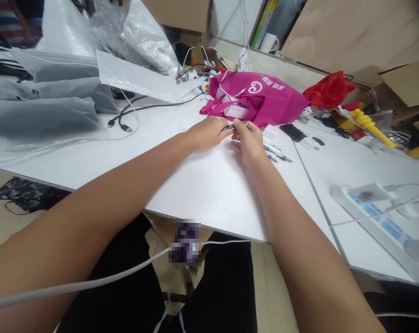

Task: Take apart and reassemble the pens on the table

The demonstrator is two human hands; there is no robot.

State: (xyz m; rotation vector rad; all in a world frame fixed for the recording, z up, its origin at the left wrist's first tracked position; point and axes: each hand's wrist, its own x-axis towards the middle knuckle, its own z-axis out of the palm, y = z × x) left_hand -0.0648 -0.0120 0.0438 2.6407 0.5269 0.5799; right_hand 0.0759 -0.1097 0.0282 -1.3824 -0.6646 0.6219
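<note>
Both of my hands meet over the white table (209, 185), just in front of a pink bag (282, 99). My left hand (211, 132) is closed on one end of a thin dark pen-like object (229, 126). At its other end, my right hand (247, 138) pinches it between thumb and fingers. Several pens (277, 151) lie on the table just right of my right hand. A white box (237, 111) shows in the opening of the pink bag.
Grey plastic packages (43, 115) and a black USB cable (126, 127) lie to the left. A power strip (379, 217) is at the right. Behind are a red bag (329, 90) and a yellow object (372, 127). A white cable (126, 276) crosses above my lap.
</note>
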